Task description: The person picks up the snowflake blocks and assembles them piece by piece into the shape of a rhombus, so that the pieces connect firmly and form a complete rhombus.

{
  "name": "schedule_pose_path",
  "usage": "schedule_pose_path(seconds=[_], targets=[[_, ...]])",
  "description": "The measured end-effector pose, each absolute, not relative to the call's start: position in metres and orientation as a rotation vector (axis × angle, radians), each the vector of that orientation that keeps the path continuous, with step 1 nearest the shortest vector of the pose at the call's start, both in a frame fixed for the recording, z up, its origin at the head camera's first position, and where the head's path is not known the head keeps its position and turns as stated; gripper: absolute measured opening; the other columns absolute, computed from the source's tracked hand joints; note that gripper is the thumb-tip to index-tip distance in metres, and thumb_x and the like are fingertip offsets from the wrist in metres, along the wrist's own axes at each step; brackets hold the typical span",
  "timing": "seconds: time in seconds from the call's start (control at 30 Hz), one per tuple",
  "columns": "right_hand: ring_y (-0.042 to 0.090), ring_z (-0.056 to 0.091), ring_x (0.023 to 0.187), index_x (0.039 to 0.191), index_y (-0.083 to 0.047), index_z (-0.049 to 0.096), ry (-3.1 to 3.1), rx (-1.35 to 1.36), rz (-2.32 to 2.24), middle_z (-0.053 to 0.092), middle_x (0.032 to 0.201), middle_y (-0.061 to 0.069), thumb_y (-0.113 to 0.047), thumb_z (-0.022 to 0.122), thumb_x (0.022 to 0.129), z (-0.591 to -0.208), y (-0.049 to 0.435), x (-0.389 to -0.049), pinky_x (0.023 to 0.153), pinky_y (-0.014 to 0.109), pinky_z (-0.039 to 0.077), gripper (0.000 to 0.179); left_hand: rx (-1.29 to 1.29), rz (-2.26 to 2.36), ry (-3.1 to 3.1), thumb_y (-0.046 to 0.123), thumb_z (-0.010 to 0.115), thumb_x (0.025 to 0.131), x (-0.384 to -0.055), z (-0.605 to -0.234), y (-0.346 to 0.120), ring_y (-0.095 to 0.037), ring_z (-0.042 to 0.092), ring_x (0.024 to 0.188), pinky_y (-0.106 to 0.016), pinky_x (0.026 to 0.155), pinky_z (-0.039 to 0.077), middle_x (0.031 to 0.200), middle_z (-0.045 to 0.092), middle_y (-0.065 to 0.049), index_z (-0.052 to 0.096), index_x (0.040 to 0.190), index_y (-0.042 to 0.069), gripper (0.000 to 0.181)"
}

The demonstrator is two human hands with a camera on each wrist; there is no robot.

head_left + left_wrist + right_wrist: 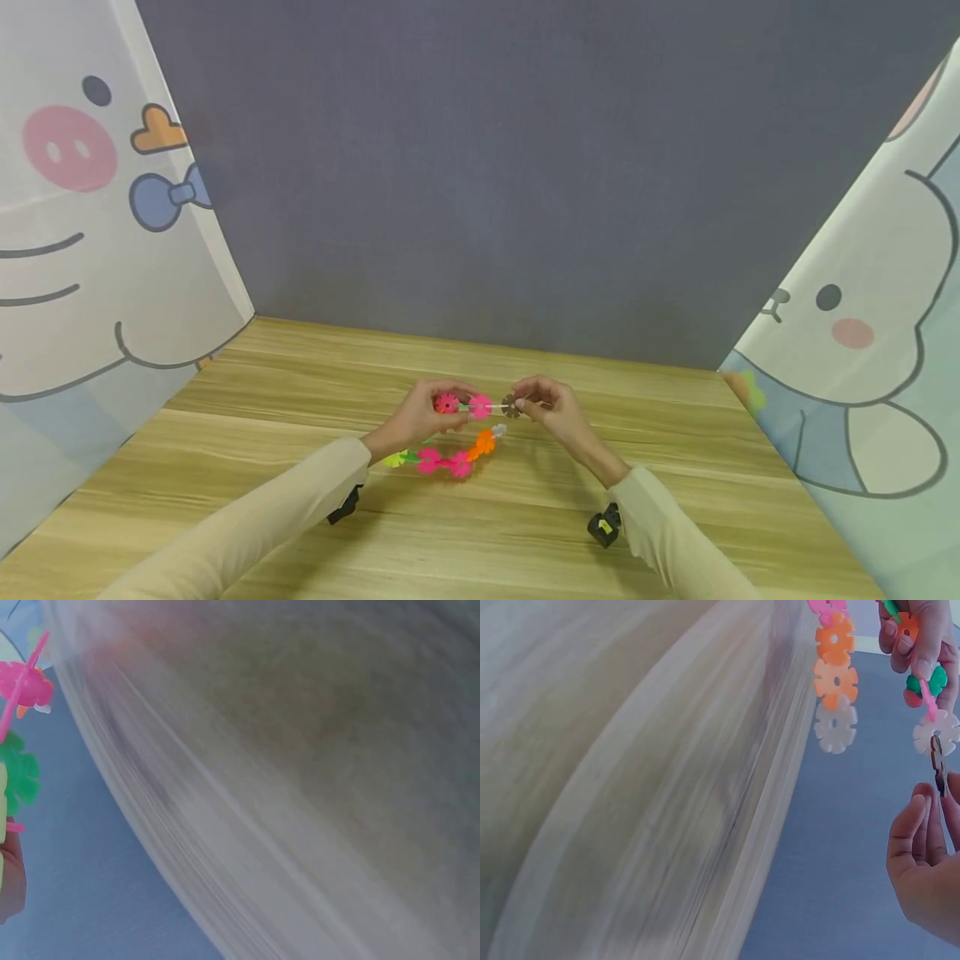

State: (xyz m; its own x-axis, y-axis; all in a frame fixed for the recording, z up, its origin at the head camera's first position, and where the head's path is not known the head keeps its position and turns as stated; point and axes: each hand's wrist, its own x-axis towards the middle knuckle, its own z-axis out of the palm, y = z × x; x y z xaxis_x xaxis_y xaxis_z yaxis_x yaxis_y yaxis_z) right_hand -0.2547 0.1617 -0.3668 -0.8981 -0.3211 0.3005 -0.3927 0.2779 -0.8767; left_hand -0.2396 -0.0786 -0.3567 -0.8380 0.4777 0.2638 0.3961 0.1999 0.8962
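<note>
My left hand (pixel 416 418) grips a chain of colourful snowflake discs near one end. Between the hands run a pink disc (pixel 480 407), a white disc (pixel 934 733) seen edge-on in the head view, and a brown disc (pixel 511 407). My right hand (pixel 558 417) pinches the brown disc between thumb and fingertips; its slotted edge meets the white disc. The rest of the chain curves below the left hand: a lime disc (pixel 396 459), pink discs (pixel 429 460), orange discs (pixel 486 442) and a white end disc (pixel 835 726). Left fingers partly hide the chain.
A wooden table (pixel 480 542) lies beneath both hands, with a grey panel (pixel 480 183) behind it. Cartoon-printed panels (pixel 67 250) flank it on both sides. Black wrist cameras (pixel 604 525) hang under the sleeves.
</note>
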Motion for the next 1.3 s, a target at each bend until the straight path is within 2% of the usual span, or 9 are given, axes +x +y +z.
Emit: schedule_pose_path(seconds=[0.17, 0.3, 0.43, 0.67, 0.87, 1.1, 1.3], targets=[[0.017, 0.059, 0.086, 0.109, 0.007, 0.057, -2.433, 0.668, 1.779, 0.06, 0.105, 0.025, -0.004, 0.062, 0.085, -0.369, 0.165, -0.253, 0.071, 0.03, 0.054, 0.028, 0.847, 1.769, 2.353, 0.0, 0.062, 0.083, -0.24, -0.356, -0.081, -0.047, 0.06, 0.074, -0.05, 0.056, 0.051, 0.107, 0.062, -0.02, 0.059, 0.117, 0.001, 0.033], [0.019, 0.058, 0.091, 0.111, 0.004, 0.057, -2.434, 0.636, 1.815, 0.059, 0.109, 0.024, -0.005, 0.064, 0.083, -0.372, 0.167, -0.252, 0.075, 0.023, 0.052, 0.03, 0.846, 1.783, 2.345, 0.001, 0.062, 0.084, -0.241, -0.355, -0.081, -0.047, 0.06, 0.075, -0.051, 0.058, 0.051, 0.109, 0.061, -0.02, 0.059, 0.118, 0.001, 0.034], [0.024, 0.057, 0.096, 0.112, 0.005, 0.056, -2.434, 0.599, 1.862, 0.058, 0.112, 0.024, -0.002, 0.063, 0.082, -0.377, 0.166, -0.251, 0.08, 0.022, 0.051, 0.032, 0.856, 1.794, 2.353, 0.001, 0.062, 0.084, -0.242, -0.354, -0.082, -0.047, 0.06, 0.074, -0.052, 0.057, 0.051, 0.108, 0.061, -0.02, 0.059, 0.118, 0.001, 0.034], [0.035, 0.056, 0.106, 0.116, 0.005, 0.052, -2.511, 0.577, 1.906, 0.055, 0.117, 0.027, 0.0, 0.061, 0.084, -0.39, 0.159, -0.25, 0.084, 0.025, 0.051, 0.034, 0.826, 1.792, 2.396, 0.004, 0.064, 0.083, -0.243, -0.351, -0.08, -0.039, 0.062, 0.07, -0.044, 0.053, 0.052, 0.107, 0.061, -0.019, 0.06, 0.117, 0.004, 0.034], [0.036, 0.056, 0.109, 0.117, 0.008, 0.05, -2.501, 0.56, 2.017, 0.052, 0.121, 0.028, -0.004, 0.063, 0.084, -0.398, 0.153, -0.249, 0.088, 0.033, 0.051, 0.038, 0.8, 1.805, 2.383, 0.006, 0.064, 0.084, -0.242, -0.35, -0.08, -0.046, 0.059, 0.075, -0.049, 0.055, 0.051, 0.11, 0.061, -0.019, 0.06, 0.117, 0.005, 0.034], [0.032, 0.057, 0.108, 0.122, 0.011, 0.046, -2.494, 0.54, 2.093, 0.052, 0.121, 0.029, -0.004, 0.059, 0.086, -0.402, 0.149, -0.249, 0.088, 0.033, 0.051, 0.041, 0.783, 1.817, 2.372, 0.007, 0.065, 0.084, -0.242, -0.35, -0.08, -0.049, 0.057, 0.076, -0.051, 0.058, 0.051, 0.111, 0.06, -0.018, 0.06, 0.118, 0.006, 0.034], [0.023, 0.06, 0.102, 0.123, 0.017, 0.041, -2.435, 0.519, 2.156, 0.05, 0.12, 0.033, 0.0, 0.056, 0.087, -0.402, 0.148, -0.248, 0.086, 0.032, 0.052, 0.042, 0.781, 1.831, 2.371, 0.006, 0.064, 0.084, -0.243, -0.35, -0.079, -0.046, 0.058, 0.073, -0.049, 0.057, 0.051, 0.107, 0.061, -0.018, 0.059, 0.118, 0.005, 0.034]])
